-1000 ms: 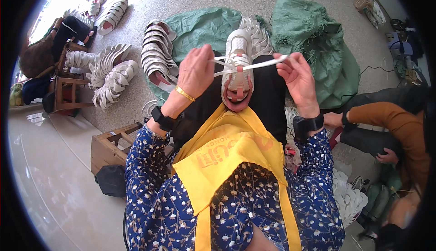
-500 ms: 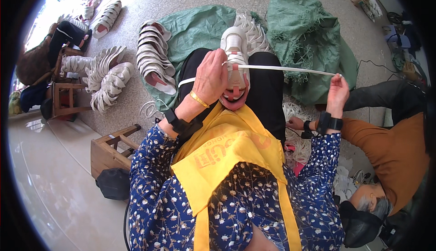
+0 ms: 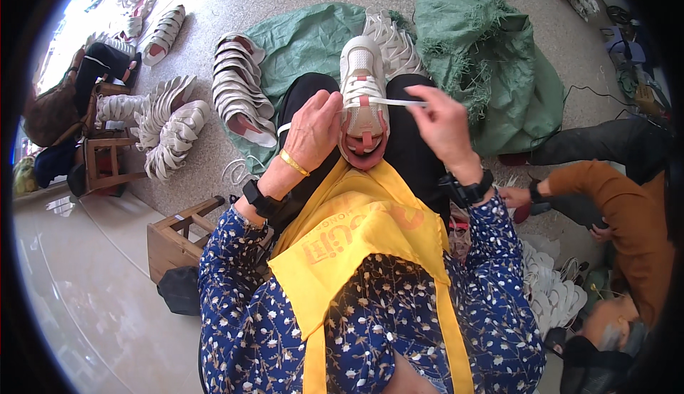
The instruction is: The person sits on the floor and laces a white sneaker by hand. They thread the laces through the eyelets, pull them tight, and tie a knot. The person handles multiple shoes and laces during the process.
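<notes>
A white sneaker (image 3: 362, 73) with a pink tongue rests upright between my knees, toe pointing away from me. My left hand (image 3: 312, 129) grips the shoe's left side and pinches the near end of a white shoelace (image 3: 388, 101). My right hand (image 3: 442, 122) holds the other end of that lace close to the shoe's right side, so the lace runs flat across the eyelets. A yellow apron (image 3: 356, 244) covers my lap below the shoe.
Rows of white sneakers (image 3: 239, 91) lie on a green sack (image 3: 306, 30) and on the floor at left (image 3: 171, 123). A bunched green sack (image 3: 484, 59) sits at right. A wooden stool (image 3: 178, 237) stands at my left. Another person in an orange sleeve (image 3: 605, 194) crouches at right.
My right hand has come back in from far right to the shoe's side, shortening the stretched lace. My left hand stays on the shoe.
</notes>
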Demonstrator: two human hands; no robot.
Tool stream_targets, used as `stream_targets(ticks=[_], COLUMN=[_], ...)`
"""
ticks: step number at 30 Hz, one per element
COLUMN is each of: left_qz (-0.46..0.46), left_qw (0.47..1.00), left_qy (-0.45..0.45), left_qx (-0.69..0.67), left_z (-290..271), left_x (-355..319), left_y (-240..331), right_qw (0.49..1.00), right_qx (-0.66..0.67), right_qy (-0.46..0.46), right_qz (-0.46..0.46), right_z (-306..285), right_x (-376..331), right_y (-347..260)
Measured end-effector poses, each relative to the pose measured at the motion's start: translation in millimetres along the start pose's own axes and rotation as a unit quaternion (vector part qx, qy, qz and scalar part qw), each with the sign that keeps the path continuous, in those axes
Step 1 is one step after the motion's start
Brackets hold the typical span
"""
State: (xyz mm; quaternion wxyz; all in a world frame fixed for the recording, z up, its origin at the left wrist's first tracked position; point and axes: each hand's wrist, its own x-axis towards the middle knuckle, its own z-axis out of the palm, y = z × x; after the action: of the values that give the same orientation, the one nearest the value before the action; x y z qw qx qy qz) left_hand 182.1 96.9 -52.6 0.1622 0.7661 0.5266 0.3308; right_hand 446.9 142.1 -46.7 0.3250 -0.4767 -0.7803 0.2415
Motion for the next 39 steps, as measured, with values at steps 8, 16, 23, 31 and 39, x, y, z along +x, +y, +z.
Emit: stream_targets(ticks=[8,16,23,31,39], left_qz=[0.004,0.006,-0.124,-0.189,-0.214], left_qw=[0.998,0.994,0.979,0.952,0.944], left_qy=[-0.012,0.031,0.062,0.085,0.063], left_qx=[0.068,0.107,0.146,0.224,0.244], left_z=[-15.6,-41.5,-86.2,-151.4,-175.2], left_x=[-2.3,-16.6,-54.4,-99.2,-113.1], left_y=[-9.0,-26.4,-80.9,-144.9,-164.4], right_qw=[0.992,0.998,0.989,0.974,0.963], right_qx=[-0.03,-0.054,-0.097,-0.063,-0.107], right_qy=[-0.071,-0.021,0.01,0.068,0.093], right_qz=[-0.101,0.012,0.111,0.206,0.23], right_z=[5.6,-49.7,-92.1,-120.2,-137.7], right_x=[13.9,-22.0,-53.1,-79.4,-92.0], right_y=[-3.5,33.4,90.3,159.7,201.2])
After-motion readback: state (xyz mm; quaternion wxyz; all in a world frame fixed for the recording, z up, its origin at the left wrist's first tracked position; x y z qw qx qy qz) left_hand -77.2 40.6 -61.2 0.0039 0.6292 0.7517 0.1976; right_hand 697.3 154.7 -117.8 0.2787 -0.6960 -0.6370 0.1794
